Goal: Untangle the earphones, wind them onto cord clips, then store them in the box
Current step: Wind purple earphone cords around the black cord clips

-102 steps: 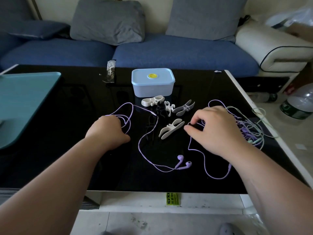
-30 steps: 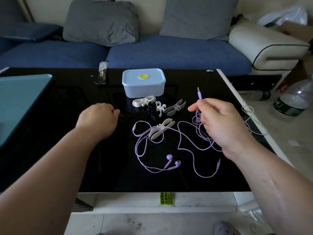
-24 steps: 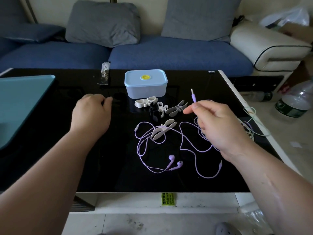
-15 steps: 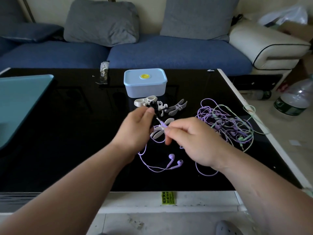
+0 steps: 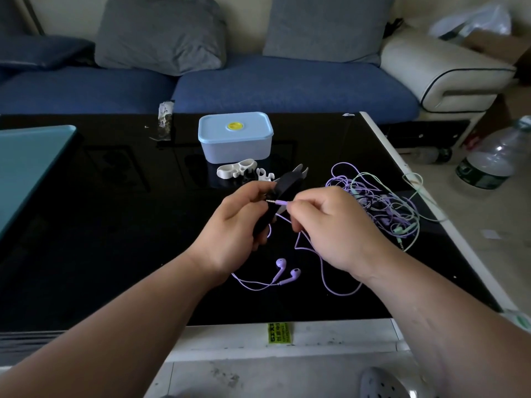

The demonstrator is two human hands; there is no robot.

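Just above the black table (image 5: 115, 225), a cord clip (image 5: 283, 191) is gripped in the curled fingers of the left hand (image 5: 232, 228), while the plug (image 5: 280, 201) of the purple earphones (image 5: 281, 263) is pinched between thumb and forefinger of the right hand (image 5: 333, 228) and held across the clip. The earbuds are seen lying on the glass below the hands. A tangle (image 5: 382, 202) of purple and green cables is found to the right, and spare white clips (image 5: 235, 171) just before the lidded blue box (image 5: 235, 136)

Dim, soft daylight; the glossy black table (image 5: 86, 225) mirrors faintly, and wide-angle edges bend.
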